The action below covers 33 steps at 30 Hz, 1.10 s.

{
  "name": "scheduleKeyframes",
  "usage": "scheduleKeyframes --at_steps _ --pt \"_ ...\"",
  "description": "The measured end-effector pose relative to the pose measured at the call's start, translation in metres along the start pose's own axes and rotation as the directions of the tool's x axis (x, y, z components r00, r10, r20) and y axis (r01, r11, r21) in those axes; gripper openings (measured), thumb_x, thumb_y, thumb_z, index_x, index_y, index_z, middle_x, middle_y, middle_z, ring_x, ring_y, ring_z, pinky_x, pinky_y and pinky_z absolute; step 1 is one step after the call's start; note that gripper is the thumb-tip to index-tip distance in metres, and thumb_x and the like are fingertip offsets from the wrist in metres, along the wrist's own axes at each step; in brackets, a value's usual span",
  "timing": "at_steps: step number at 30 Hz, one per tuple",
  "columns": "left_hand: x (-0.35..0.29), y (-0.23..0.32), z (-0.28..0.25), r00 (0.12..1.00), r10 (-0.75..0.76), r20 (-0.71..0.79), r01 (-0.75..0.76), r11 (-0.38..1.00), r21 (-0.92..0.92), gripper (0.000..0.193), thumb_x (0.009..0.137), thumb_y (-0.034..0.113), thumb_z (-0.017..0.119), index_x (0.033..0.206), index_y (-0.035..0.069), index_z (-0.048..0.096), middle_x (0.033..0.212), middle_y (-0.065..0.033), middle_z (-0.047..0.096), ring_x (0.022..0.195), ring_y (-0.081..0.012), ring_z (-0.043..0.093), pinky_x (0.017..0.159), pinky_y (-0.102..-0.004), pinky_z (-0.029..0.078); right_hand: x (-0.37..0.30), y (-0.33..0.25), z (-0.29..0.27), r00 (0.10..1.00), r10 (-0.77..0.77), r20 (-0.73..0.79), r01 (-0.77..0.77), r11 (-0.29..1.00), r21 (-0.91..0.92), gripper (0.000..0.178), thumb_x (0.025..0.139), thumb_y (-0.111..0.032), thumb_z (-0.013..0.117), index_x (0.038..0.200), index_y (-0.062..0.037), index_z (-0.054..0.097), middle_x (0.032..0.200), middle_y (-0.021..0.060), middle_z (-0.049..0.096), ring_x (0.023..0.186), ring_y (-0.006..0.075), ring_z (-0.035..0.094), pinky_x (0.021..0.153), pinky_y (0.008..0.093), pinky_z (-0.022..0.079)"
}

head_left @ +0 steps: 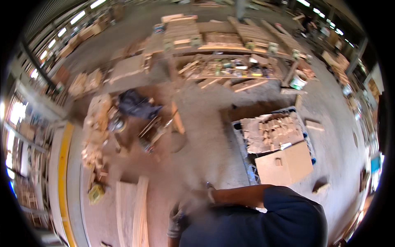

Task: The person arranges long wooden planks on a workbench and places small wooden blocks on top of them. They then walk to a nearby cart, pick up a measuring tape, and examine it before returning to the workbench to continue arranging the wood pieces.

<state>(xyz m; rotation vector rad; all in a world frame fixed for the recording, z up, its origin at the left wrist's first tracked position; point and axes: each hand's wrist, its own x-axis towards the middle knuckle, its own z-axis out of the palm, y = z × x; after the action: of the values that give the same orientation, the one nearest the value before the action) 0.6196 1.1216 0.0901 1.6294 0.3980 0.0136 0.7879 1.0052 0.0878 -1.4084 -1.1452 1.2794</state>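
Observation:
My left hand (175, 221), in a light glove, is low in the middle, close to my dark shirt. Smearing hides its fingers, and I cannot tell whether it holds anything. My right forearm reaches leftward across my front, and my right hand (210, 192), gloved too, is blurred at its end. A brownish haze lies over the area between the hands. Left of my left hand, long wooden boards (140, 210) lie side by side on a brownish surface. A yellow crumpled item (96, 193) sits beyond them to the left.
A blue-edged pallet (252, 175) at right carries wood blocks (279, 129) and a cardboard sheet (284, 162). Ahead left are a dark cloth (138, 105), a pile of wood pieces (96, 127) and an open tool box (151, 132). A cluttered workbench (230, 68) and a white bucket (299, 79) stand farther off.

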Motion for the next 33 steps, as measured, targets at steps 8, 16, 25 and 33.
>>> scheduleKeyframes --at_steps 8,16,25,33 --pt "0.015 -0.052 -0.011 0.913 0.212 0.350 -0.368 0.800 0.474 0.050 0.084 0.000 0.076 0.129 0.012 0.059 0.128 -0.0131 0.054 0.115 -0.0324 0.055 0.099 -0.0393 0.049 -0.057 -0.071 -0.007 0.954 0.223 -0.203 -0.231 0.973 -0.017 0.035 0.080 -0.013 0.075 0.114 -0.0049 0.072 0.102 0.0132 0.075 0.095 0.0251 0.070 0.086 0.0375 0.054" --pt "0.000 -0.004 -0.022 0.943 -0.058 0.328 0.022 0.994 0.111 0.033 0.093 0.007 0.067 0.125 0.006 0.061 0.118 -0.0127 0.063 0.107 -0.0251 0.062 0.086 -0.0338 0.055 -0.059 -0.057 0.059 0.913 0.120 -0.390 -0.083 0.991 0.109 0.031 0.088 -0.022 0.067 0.112 -0.0025 0.070 0.102 0.0183 0.073 0.094 0.0320 0.068 0.084 0.0411 0.051" --pt "-0.082 -0.004 -0.059 0.951 -0.156 0.265 0.240 0.916 -0.322 0.034 0.101 0.021 0.063 0.131 0.005 0.060 0.116 -0.0083 0.064 0.101 -0.0181 0.061 0.082 -0.0306 0.054 -0.024 -0.060 0.141 0.914 0.160 -0.374 -0.139 0.987 0.083 0.015 0.081 -0.010 0.066 0.091 0.0001 0.071 0.080 0.0100 0.072 0.073 0.0171 0.068 0.068 0.0344 0.055" --pt "-0.105 -0.039 -0.071 0.974 -0.104 0.201 0.178 0.899 -0.400 0.045 0.101 0.030 0.063 0.135 0.000 0.056 0.115 -0.0095 0.064 0.097 -0.0170 0.061 0.083 -0.0303 0.054 -0.018 -0.072 0.155 0.942 0.017 -0.334 -0.090 0.975 -0.205 0.015 0.078 -0.013 0.065 0.090 -0.0068 0.071 0.085 0.0138 0.071 0.080 0.0327 0.068 0.075 0.0420 0.054"
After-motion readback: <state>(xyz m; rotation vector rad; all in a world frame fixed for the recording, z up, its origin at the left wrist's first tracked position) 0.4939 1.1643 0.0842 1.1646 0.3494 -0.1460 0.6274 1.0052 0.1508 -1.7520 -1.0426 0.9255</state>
